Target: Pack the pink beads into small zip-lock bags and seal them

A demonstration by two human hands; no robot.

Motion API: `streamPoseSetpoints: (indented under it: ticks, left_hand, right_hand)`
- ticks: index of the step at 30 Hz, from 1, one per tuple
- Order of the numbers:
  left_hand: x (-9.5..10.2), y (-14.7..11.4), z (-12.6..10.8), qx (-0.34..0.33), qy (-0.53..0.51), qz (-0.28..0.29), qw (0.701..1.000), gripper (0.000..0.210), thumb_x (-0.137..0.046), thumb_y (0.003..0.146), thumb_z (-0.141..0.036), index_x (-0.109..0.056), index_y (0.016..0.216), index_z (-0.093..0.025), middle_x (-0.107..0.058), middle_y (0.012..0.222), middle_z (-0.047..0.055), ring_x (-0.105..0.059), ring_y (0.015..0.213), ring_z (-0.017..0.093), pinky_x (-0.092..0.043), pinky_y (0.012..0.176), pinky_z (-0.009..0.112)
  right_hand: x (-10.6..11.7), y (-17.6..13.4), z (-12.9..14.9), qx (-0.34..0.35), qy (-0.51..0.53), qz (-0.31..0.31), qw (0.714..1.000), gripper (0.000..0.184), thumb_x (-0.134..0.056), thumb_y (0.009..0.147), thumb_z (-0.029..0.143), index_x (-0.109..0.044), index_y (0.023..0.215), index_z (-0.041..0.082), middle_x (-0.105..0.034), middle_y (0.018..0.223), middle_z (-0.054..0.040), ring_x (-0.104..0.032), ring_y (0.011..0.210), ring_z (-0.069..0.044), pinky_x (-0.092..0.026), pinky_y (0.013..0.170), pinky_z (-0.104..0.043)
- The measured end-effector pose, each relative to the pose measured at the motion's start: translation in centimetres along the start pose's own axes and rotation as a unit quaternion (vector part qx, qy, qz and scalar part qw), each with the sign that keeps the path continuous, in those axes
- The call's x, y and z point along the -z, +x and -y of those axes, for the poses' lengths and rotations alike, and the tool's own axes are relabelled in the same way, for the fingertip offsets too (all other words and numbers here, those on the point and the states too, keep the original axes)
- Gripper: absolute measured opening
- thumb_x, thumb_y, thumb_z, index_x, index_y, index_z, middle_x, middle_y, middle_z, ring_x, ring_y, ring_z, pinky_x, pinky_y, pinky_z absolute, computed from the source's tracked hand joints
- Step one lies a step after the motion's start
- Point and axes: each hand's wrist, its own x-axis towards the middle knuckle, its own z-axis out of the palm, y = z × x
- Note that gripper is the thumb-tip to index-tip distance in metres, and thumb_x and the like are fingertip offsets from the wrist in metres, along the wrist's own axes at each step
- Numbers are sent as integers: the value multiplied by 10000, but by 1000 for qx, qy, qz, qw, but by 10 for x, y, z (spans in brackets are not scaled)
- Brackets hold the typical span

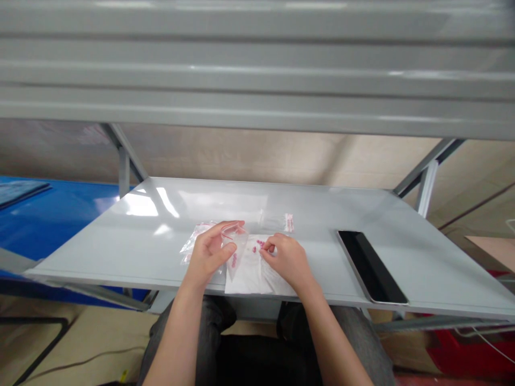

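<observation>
My left hand [210,252] is closed on the edge of a clear zip bag [240,247], thumb in front and fingers behind. Several small pinkish-red pieces [234,261] show low inside the bag. Under it lies a white paper sheet or tissue [246,281] at the table's front edge. More loose red pieces [254,249] rest on this sheet, just left of my right hand [287,260]. The right thumb and forefinger are pinched together right at those pieces; whatever is between the tips is too small to make out.
Flat clear bags [190,247] lie left of my left hand. Another clear bag [277,221] with red marks lies behind the sheet. A black-screened tablet [374,268] is on the right of the grey table [322,209]. A grey ribbed panel [257,69] spans overhead.
</observation>
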Motion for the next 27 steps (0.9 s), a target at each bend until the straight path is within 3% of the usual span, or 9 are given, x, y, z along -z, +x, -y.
streamPoseSetpoints:
  ticks: [6,9,11,13,16,19,23,27]
  left_hand:
    - [1,1,-1,-13,45,9,999,426,-717,782,-451,-684,1127,-204,-725,1056,100,-670,986,247,-516,905,396]
    - [-4,2,-2,-25,147,7,989,403,-704,800,-382,-655,1154,-196,-705,1052,96,-657,977,235,-504,905,387]
    - [-12,2,-3,-51,233,-12,971,392,-711,788,-318,-639,1151,-189,-688,1045,91,-647,957,225,-503,889,378]
    - [-20,3,-3,-87,311,-37,946,399,-721,766,-266,-625,1144,-178,-671,1025,84,-635,919,213,-506,855,365]
    - [-31,2,-1,-122,384,-50,914,409,-701,761,-199,-606,1158,-182,-637,976,58,-605,835,181,-506,803,337]
    - [-36,1,1,-122,387,-46,913,417,-651,753,-126,-595,1158,-210,-603,951,29,-569,768,152,-501,761,310]
    - [-36,0,0,-94,345,-40,933,446,-657,747,-142,-578,1180,-216,-539,829,-10,-485,668,125,-460,663,264]
    - [-32,-1,-1,-41,232,-26,972,490,-684,780,-237,-531,1245,-206,-487,736,-36,-434,621,115,-433,638,252]
  right_hand:
    - [2,2,-1,-11,41,5,999,127,-677,789,188,-657,663,187,-698,755,-62,-627,726,-203,-416,658,-294]
    - [7,4,0,-21,162,-12,987,192,-674,806,266,-649,636,182,-680,684,-52,-611,662,-184,-444,646,-301]
    - [11,4,3,-41,318,-12,947,258,-630,838,384,-660,686,177,-672,668,-48,-618,642,-177,-480,609,-296]
    - [15,3,9,-62,469,14,881,333,-614,828,496,-677,813,169,-693,740,-59,-657,708,-193,-531,619,-308]
    - [15,1,17,-79,572,53,815,430,-753,702,491,-663,984,180,-719,901,-71,-685,883,-216,-560,772,-351]
    - [9,0,21,-98,601,68,790,480,-843,607,397,-645,997,201,-717,871,-39,-688,867,-201,-546,791,-343]
    - [6,2,19,-114,645,60,753,367,-850,601,389,-660,841,186,-685,737,2,-641,695,-137,-520,689,-277]
    - [14,2,15,-118,648,53,751,335,-851,596,422,-666,733,178,-667,665,9,-592,608,-116,-502,644,-269]
